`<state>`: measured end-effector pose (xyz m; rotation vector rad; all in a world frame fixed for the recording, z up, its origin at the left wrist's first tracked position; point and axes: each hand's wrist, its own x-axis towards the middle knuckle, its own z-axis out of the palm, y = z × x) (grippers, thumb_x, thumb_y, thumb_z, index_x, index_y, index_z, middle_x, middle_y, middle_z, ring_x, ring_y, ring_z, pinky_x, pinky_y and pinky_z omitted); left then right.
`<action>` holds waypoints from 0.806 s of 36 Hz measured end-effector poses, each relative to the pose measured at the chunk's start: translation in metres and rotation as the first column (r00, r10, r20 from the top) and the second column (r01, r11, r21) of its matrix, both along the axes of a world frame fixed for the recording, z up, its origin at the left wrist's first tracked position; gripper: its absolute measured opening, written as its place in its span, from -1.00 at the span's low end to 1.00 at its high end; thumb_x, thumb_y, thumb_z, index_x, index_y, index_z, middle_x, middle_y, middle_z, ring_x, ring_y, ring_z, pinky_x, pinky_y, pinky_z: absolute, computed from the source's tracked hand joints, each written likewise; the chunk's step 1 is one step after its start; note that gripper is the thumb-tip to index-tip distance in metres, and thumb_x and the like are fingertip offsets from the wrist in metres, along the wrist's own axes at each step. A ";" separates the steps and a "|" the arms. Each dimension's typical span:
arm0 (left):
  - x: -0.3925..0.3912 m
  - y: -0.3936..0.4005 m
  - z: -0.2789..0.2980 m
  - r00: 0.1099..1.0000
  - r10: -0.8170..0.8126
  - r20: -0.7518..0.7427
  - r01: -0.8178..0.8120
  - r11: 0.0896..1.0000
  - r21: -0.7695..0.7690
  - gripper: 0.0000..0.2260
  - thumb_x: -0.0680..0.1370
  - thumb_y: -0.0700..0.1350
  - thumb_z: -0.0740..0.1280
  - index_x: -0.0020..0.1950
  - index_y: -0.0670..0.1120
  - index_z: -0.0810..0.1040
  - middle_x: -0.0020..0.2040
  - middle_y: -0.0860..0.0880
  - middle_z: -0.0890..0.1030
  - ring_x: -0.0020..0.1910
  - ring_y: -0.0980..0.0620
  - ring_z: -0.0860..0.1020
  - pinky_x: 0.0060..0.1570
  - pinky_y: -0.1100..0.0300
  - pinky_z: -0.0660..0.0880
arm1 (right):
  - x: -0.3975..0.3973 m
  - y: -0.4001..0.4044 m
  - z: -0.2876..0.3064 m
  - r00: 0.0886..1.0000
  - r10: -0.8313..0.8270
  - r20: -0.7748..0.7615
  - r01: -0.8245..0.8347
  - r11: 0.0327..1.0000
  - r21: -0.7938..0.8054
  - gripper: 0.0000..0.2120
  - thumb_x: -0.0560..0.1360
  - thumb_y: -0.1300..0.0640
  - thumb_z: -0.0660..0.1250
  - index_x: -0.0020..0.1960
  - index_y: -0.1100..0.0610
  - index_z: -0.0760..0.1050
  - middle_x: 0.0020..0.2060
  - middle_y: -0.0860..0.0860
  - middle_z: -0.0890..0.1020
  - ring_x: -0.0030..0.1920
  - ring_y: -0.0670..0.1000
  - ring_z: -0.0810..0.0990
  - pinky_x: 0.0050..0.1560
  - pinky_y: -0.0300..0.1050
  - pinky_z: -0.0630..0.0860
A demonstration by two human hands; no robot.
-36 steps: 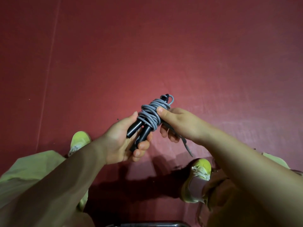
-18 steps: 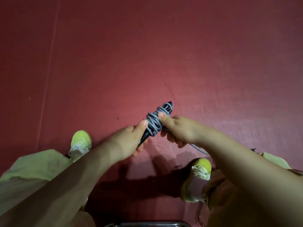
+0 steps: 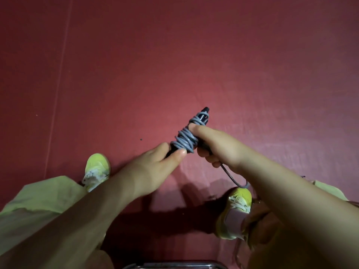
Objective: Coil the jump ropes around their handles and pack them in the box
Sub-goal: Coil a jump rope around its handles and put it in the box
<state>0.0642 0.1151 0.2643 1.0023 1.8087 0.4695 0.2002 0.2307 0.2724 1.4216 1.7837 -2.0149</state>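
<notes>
You hold the jump rope [image 3: 184, 139] above the floor [image 3: 174, 55]: left hand [image 3: 153, 167] pinches the handles, right hand [image 3: 219, 146] clamps the coils; light, springy cord, so pin its loose tail

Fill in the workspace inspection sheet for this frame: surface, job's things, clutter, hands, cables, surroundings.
Surface: dark red floor, matte, with a few small dark specks.
Job's things: grey jump rope coiled round black handles, held above the floor; a loose tail hangs below the right hand. No box identifiable.
Clutter: nothing seen.
Hands: left hand pinches the lower end of the bundle; right hand grips the coil, thumb pressed on the wraps.
Cables: nothing seen apart from the rope.
Surroundings: yellow-green shoes, pale green trouser legs, a metal rim at the bottom edge.
</notes>
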 end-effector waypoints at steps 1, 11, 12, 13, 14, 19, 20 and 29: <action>-0.001 0.000 -0.001 0.986 0.068 0.151 -0.071 0.997 0.013 -0.39 0.33 0.49 0.15 -0.04 -0.02 0.51 -0.14 -0.06 0.61 -0.14 -0.03 0.53 0.01 -0.06 0.45 | -0.001 0.000 0.000 0.999 -0.015 -0.034 0.015 1.000 -0.005 -0.62 0.50 -0.21 0.16 -0.31 0.02 0.18 -0.42 0.02 0.18 -0.45 -0.03 0.06 -0.37 -0.05 -0.02; -0.002 -0.002 0.008 -0.013 0.288 0.957 -0.004 0.957 -0.288 -0.24 0.48 0.39 0.03 0.09 -0.26 0.61 -0.12 -0.19 0.64 -0.20 -0.13 0.62 -0.13 -0.01 0.56 | -0.002 -0.006 0.011 0.850 -0.021 -0.527 -0.028 0.996 -0.085 -0.75 0.36 0.00 0.13 -0.29 0.21 0.35 -0.55 0.02 0.41 -0.53 -0.02 0.32 -0.43 -0.08 0.19; -0.001 -0.004 0.007 -0.126 0.258 0.958 0.036 0.966 -0.255 -0.24 0.50 0.39 0.03 0.19 -0.28 0.54 -0.09 -0.19 0.62 -0.16 -0.13 0.61 -0.08 -0.02 0.55 | -0.003 -0.006 0.014 0.843 -0.008 -0.537 -0.044 0.995 -0.084 -0.74 0.40 0.04 0.07 -0.28 0.23 0.37 -0.56 0.02 0.43 -0.54 -0.03 0.34 -0.42 -0.05 0.19; -0.001 -0.005 0.006 -0.203 0.233 0.951 0.064 0.972 -0.224 -0.24 0.52 0.38 0.02 0.23 -0.29 0.48 -0.09 -0.18 0.61 -0.17 -0.12 0.60 -0.08 0.00 0.53 | -0.004 -0.006 0.016 0.851 0.018 -0.524 -0.063 0.996 -0.069 -0.69 0.41 0.04 0.03 -0.24 0.25 0.39 -0.55 0.04 0.44 -0.53 -0.02 0.35 -0.41 -0.05 0.21; -0.001 -0.005 0.005 -0.247 0.221 0.943 0.087 0.975 -0.206 -0.26 0.53 0.37 0.02 0.23 -0.29 0.46 -0.12 -0.16 0.59 -0.20 -0.09 0.59 -0.11 0.03 0.51 | -0.004 -0.006 0.016 0.874 0.036 -0.485 -0.073 0.996 -0.058 -0.64 0.41 0.01 0.01 -0.18 0.27 0.42 -0.52 0.08 0.44 -0.50 0.00 0.35 -0.40 -0.06 0.23; -0.007 0.001 0.004 -0.185 0.324 0.928 0.125 0.944 -0.305 -0.38 0.52 0.34 0.09 0.06 -0.22 0.53 -0.24 -0.10 0.55 -0.36 -0.03 0.52 -0.29 0.15 0.41 | -0.004 0.002 0.001 0.959 0.131 -0.253 -0.131 0.991 0.016 -0.52 0.45 -0.16 0.01 -0.12 0.24 0.45 -0.44 0.09 0.48 -0.43 0.03 0.39 -0.35 -0.07 0.32; -0.006 0.003 0.005 -0.084 0.370 0.925 0.097 0.927 -0.362 -0.38 0.50 0.35 0.08 -0.04 -0.19 0.57 -0.31 -0.08 0.53 -0.44 -0.01 0.48 -0.36 0.18 0.39 | -0.003 0.002 -0.001 0.965 0.145 -0.218 -0.143 0.989 0.024 -0.52 0.45 -0.17 0.00 -0.13 0.22 0.45 -0.45 0.06 0.50 -0.44 0.01 0.41 -0.34 -0.07 0.35; -0.003 0.008 0.009 0.514 0.359 0.779 -0.042 0.917 -0.396 -0.39 0.43 0.36 -0.03 -0.19 -0.15 0.49 -0.41 -0.07 0.46 -0.54 0.02 0.35 -0.46 0.21 0.21 | 0.003 0.000 0.007 0.974 0.215 0.074 -0.222 0.968 0.120 -0.44 0.63 -0.19 -0.06 -0.27 0.17 0.42 -0.43 0.06 0.50 -0.46 0.02 0.41 -0.38 -0.15 0.40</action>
